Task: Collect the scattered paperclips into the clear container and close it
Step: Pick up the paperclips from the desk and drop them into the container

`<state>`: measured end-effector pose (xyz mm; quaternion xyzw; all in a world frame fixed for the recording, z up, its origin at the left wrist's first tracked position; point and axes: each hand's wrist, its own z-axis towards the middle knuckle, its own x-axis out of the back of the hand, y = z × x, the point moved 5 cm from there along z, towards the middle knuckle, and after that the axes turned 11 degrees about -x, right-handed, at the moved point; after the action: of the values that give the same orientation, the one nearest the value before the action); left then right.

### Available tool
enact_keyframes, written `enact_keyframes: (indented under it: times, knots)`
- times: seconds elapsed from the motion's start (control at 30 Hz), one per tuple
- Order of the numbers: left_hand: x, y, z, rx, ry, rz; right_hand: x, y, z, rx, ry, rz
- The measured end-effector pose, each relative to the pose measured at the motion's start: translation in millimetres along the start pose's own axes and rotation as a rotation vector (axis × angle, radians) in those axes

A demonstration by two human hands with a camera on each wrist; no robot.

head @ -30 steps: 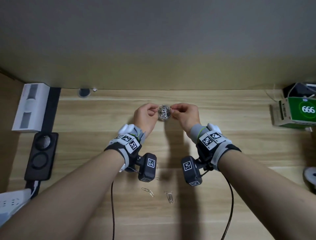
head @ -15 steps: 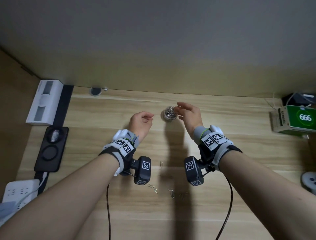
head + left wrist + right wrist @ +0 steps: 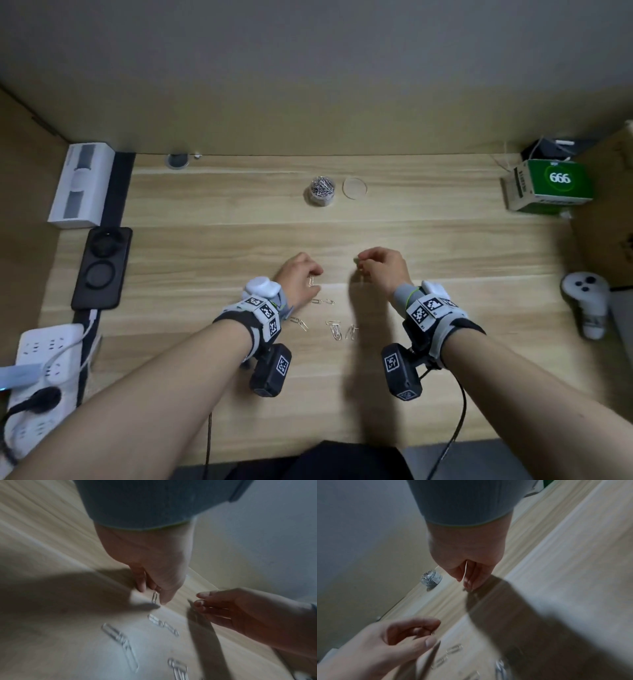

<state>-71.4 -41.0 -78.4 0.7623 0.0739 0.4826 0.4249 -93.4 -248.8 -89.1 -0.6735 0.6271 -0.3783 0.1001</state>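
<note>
The clear container [image 3: 321,191] stands open at the back of the desk, packed with silver paperclips; it also shows in the right wrist view [image 3: 431,579]. Its round clear lid [image 3: 354,187] lies flat just to its right. My left hand [image 3: 315,279] pinches one paperclip [image 3: 155,599] upright just above the desk. My right hand [image 3: 359,265] hovers a hand's width to the right, its fingertips [image 3: 468,584] pinched on what looks like a small pale paperclip. Several loose paperclips [image 3: 335,329] lie on the wood just in front of both hands.
A white box [image 3: 82,185], a black tray [image 3: 102,267] and a power strip [image 3: 44,359] line the left edge. At the right are a green box [image 3: 555,185], a white controller [image 3: 585,301] and a cardboard wall. Bare wood separates the hands from the container.
Both hands let go of the container at the back and drew toward me. The lid now lies beside it. My left hand has picked up a paperclip.
</note>
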Motion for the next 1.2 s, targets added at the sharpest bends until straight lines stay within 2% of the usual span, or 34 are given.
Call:
enact_keyframes:
  times: [0.13, 0.33, 0.47, 0.57, 0.63, 0.8, 1.03, 1.2]
  knots:
    - [-17.3, 13.5, -18.4, -0.087, -0.045, 0.058, 1.1, 21.1, -27.2, 0.026, 0.058, -0.061]
    - [-39.1, 27.5, -47.5, -0.109, -0.071, 0.006, -0.6, 48.1, -53.2, 0.058, 0.100, -0.082]
    - [-40.8, 32.1, -59.2, -0.130, 0.023, -0.116, -0.3, 58.3, -60.8, 0.061, 0.114, -0.129]
    - [-23.9, 22.8, -69.7, -0.074, 0.198, -0.088, 3.2, 68.7, -67.1, 0.018, 0.125, -0.153]
    - [-12.9, 11.4, -79.1, -0.003, 0.256, -0.049, 5.3, 76.3, -72.4, -0.015, 0.137, -0.153]
    - [-5.8, -8.6, -102.3, 0.175, 0.218, -0.004, -13.4, 77.1, -86.3, -0.004, 0.137, -0.176]
    - [-19.3, -5.9, -112.3, 0.233, 0.213, 0.009, -59.9, 61.9, -96.8, 0.075, 0.030, -0.132]
    - [-30.1, 6.0, -97.8, 0.247, 0.192, 0.017, -48.1, 80.3, -87.9, 0.080, -0.012, -0.051]
